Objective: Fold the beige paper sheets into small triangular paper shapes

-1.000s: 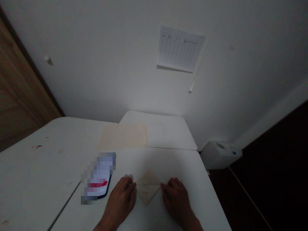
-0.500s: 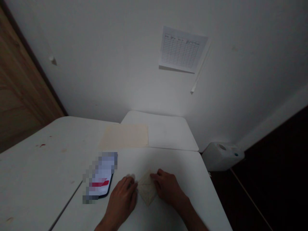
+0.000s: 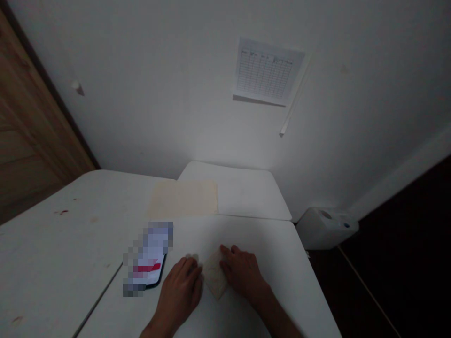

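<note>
A small beige folded paper square [image 3: 214, 280] lies on the white table [image 3: 246, 244] near its front edge. My left hand [image 3: 179, 295] rests flat on the table, its fingertips touching the paper's left corner. My right hand [image 3: 241, 274] lies over the paper's right half, fingers pressed down on it, so that part of the paper is hidden. Neither hand lifts the paper off the table.
A phone [image 3: 150, 267] with a lit screen lies left of my hands. A cream sheet [image 3: 183, 199] lies farther back. A printed chart [image 3: 266, 70] hangs on the wall. A white container [image 3: 326, 227] stands on the dark floor at right. A wooden door [image 3: 24, 141] is at left.
My right hand has slid left from the paper's right corner onto the paper, covering its right half. The left hand has hardly moved.
</note>
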{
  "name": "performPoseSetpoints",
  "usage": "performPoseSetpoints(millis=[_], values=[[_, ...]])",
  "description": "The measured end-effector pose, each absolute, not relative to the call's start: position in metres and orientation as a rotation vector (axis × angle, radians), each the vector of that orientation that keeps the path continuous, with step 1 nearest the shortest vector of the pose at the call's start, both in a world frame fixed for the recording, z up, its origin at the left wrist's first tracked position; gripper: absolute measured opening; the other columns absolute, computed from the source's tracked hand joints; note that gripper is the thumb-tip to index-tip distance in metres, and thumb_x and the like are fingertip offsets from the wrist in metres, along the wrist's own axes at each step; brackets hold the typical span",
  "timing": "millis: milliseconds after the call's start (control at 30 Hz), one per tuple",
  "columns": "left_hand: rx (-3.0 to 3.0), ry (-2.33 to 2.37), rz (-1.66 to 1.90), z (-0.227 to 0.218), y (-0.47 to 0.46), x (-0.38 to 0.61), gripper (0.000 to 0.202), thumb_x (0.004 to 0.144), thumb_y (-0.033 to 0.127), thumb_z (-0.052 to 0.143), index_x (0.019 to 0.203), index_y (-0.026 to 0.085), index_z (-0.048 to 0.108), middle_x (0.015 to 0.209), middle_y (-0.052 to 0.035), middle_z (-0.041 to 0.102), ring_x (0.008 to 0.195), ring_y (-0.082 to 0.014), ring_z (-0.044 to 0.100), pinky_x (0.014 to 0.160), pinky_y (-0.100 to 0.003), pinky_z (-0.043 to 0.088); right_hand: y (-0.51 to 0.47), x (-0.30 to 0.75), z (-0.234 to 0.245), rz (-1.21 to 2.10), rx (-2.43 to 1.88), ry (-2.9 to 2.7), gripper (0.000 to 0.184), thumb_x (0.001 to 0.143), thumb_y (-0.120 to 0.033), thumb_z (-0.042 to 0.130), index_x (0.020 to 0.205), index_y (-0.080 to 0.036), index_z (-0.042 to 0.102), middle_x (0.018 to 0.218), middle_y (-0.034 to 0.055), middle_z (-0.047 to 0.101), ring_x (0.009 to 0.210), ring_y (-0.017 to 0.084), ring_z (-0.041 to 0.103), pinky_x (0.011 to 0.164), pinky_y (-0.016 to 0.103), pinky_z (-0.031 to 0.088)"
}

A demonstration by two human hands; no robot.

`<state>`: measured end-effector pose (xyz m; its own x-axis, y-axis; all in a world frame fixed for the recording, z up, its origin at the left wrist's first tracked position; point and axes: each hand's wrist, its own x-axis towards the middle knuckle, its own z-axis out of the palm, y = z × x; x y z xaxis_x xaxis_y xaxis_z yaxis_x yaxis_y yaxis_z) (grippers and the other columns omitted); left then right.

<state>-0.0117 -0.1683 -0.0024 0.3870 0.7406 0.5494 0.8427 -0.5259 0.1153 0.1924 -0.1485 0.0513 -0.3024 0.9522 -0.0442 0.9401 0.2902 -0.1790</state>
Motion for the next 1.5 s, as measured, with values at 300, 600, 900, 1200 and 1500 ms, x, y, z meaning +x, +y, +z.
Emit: performPoseSetpoints(millis=[300,600,900,1200,1500], values=[[-2.443,-1.448,-0.841,0.005,-0.170,-0.009,0.022,0.083,0.016,0.048,0.090,0.021,0.068,0.096,-0.0094,0.063,0.091,-0.0262,0.060,0.074,-0.040,0.053,-0.151,0.196,0.049,0.289,-1.812,-2.400,0.044,0.091,-0.036,0.049,0.135,-0.031,0.045,0.105,0.0071,0.064,0.084,0.022,0.066,0.073,0.032,0.047],[-2.432,-1.465,-0.795,0.000,-0.167,-0.005,0.013,0.089,0.022,0.050,0.084,0.019,0.061,0.098,-0.0105,0.062,0.094,-0.0270,0.060,0.080,-0.043,0.053,-0.161,0.201,0.043,0.300,-1.936,-2.163,0.023,0.083,-0.030,0.061,0.105,-0.024,0.064,0.106,0.0080,0.061,0.098,0.025,0.060,0.077,0.034,0.048],[-2.448,-1.430,-0.792,-0.002,-0.165,-0.004,0.014,0.091,0.021,0.047,0.084,0.019,0.059,0.097,-0.0093,0.064,0.091,-0.0257,0.061,0.076,-0.041,0.053,-0.161,0.191,0.041,0.320,-1.994,-2.010,0.014,0.077,-0.016,0.062,0.091,-0.021,0.063,0.097,0.0062,0.064,0.095,0.024,0.060,0.074,0.031,0.045],[-2.524,-1.549,-1.041,-0.007,-0.157,-0.012,0.029,0.088,0.026,0.055,0.115,0.017,0.055,0.106,-0.0100,0.065,0.100,-0.0269,0.062,0.086,-0.045,0.052,-0.160,0.206,0.037,0.731,-1.728,-1.818,0.005,0.078,-0.021,0.062,0.076,-0.020,0.058,0.069,-0.0026,0.064,0.065,0.013,0.058,0.059,0.022,0.037],[-2.714,-1.269,-1.453,0.023,-0.130,-0.008,0.014,0.091,0.015,0.051,0.094,0.021,0.063,0.089,-0.0057,0.064,0.084,-0.0181,0.060,0.072,-0.032,0.053,-0.152,0.220,0.042,0.411,-1.348,-1.899,0.012,0.086,-0.021,0.060,0.075,-0.021,0.063,0.078,0.0017,0.066,0.077,0.016,0.058,0.073,0.028,0.045]])
